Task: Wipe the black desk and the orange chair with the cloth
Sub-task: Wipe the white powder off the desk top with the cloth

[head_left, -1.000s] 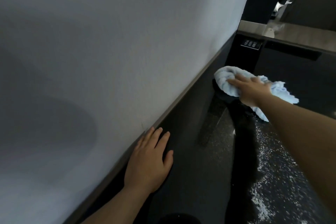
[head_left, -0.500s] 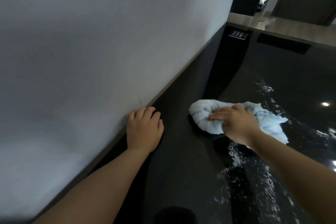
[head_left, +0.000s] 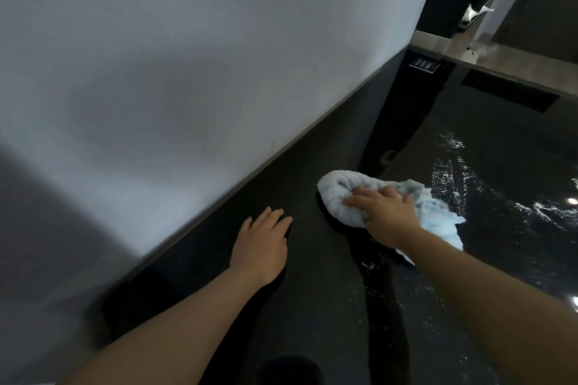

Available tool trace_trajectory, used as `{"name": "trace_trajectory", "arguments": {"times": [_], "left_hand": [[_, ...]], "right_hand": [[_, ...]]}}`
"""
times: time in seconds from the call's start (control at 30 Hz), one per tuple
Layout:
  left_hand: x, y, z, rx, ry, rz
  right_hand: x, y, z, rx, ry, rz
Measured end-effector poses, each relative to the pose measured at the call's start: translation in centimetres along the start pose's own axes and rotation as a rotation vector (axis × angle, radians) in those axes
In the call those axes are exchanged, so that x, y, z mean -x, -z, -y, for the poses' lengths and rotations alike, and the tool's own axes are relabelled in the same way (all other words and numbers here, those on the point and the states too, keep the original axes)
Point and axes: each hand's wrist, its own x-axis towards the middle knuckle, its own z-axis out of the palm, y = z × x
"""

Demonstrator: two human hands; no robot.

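The glossy black desk (head_left: pixel 312 306) fills the lower right of the head view. A crumpled light blue cloth (head_left: pixel 341 197) lies on it near the wall. My right hand (head_left: pixel 386 217) is on top of the cloth, fingers curled into the bunched fabric, pressing it against the desk. My left hand (head_left: pixel 262 247) rests flat on the desk beside the wall, fingers straight, a short way left of the cloth. The orange chair is out of view.
A pale wall panel (head_left: pixel 187 72) rises along the desk's left edge. Wet streaks (head_left: pixel 453 172) glisten on the desk to the right of the cloth. A small button panel (head_left: pixel 424 65) and a metal ledge (head_left: pixel 506 61) sit at the far end.
My right hand has drawn the cloth along the wall from the far corner toward me. My left hand has stayed flat on the desk.
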Motion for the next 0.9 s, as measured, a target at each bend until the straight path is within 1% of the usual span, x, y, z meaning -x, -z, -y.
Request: {"name": "trace_trajectory", "arguments": {"times": [0.07, 0.1, 0.23, 0.27, 0.3, 0.37, 0.43, 0.47, 0.53, 0.6, 0.63, 0.73, 0.8, 0.83, 0.9], "left_hand": [[1.2, -0.2, -0.1, -0.001, 0.010, 0.014], [1.8, -0.4, -0.2, 0.000, 0.012, 0.021], [4.1, -0.6, -0.3, 0.015, -0.005, 0.080], [4.5, -0.4, -0.2, 0.036, -0.010, 0.099], [5.0, -0.2, -0.1, 0.066, -0.016, 0.108], [6.0, 0.2, 0.4, 0.140, -0.007, 0.071], [7.1, 0.5, 1.1, 0.181, 0.051, -0.007], [7.7, 0.6, 1.4, 0.182, 0.090, -0.036], [9.2, 0.7, 1.8, 0.161, 0.143, -0.057], [10.8, 0.7, 2.0, 0.141, 0.174, -0.026], [11.7, 0.5, 2.0, 0.127, 0.186, -0.004], [13.8, -0.6, 2.2, 0.099, 0.213, 0.020], [14.8, -1.1, 2.2, 0.146, 0.231, -0.009], [15.5, -1.2, 2.1, 0.181, 0.238, -0.033], [16.9, -1.3, 1.8, 0.261, 0.264, -0.104]], "right_hand": [[1.7, -1.2, -0.1, -0.015, 0.014, -0.024], [2.5, -1.2, -0.4, -0.005, 0.035, -0.010], [4.6, 0.9, -0.8, 0.101, 0.062, 0.151], [4.8, 1.7, -0.4, 0.102, 0.068, 0.159], [5.0, 2.6, 0.1, 0.073, 0.074, 0.118], [4.6, 3.6, 2.0, -0.008, 0.108, -0.022], [4.2, 3.5, 4.7, 0.013, 0.185, -0.090], [4.1, 2.7, 6.0, 0.052, 0.212, -0.073], [4.5, 0.4, 8.2, 0.115, 0.230, 0.042], [5.8, -1.6, 8.7, 0.142, 0.214, 0.119], [6.7, -2.1, 8.5, 0.128, 0.212, 0.124], [9.2, -2.0, 7.3, 0.103, 0.229, 0.158], [10.4, -0.6, 7.0, 0.124, 0.207, 0.203], [11.0, 0.1, 7.3, 0.109, 0.190, 0.195], [12.2, 1.2, 9.1, 0.000, 0.158, 0.072]]}}
